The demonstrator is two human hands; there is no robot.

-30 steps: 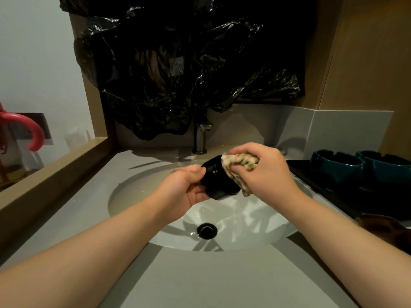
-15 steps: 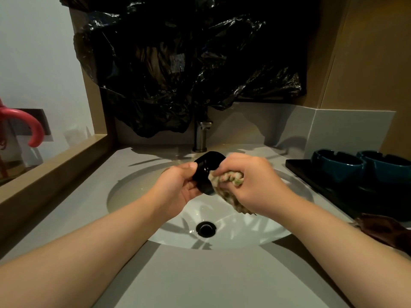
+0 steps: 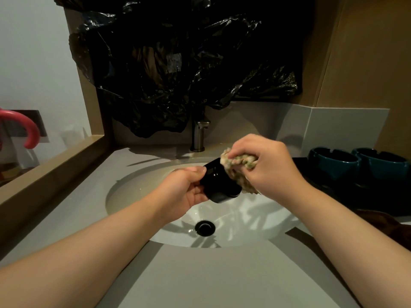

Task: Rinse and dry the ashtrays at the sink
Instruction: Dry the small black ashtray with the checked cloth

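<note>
Over the white sink basin my left hand grips a dark ashtray, tilted on its side with its base toward me. My right hand clutches a bunched pale patterned cloth and presses it against the ashtray's upper right side. Part of the cloth hangs down behind the ashtray. Two teal ashtrays stand side by side on a dark tray at the right.
A metal faucet rises behind the basin, under a black plastic bag that covers the wall. The drain lies below my hands. A brown cloth lies at the right edge. A wooden ledge runs along the left.
My right hand with the cloth has gone down over the ashtray and come back up to its top. My left hand has turned the ashtray while holding it.
</note>
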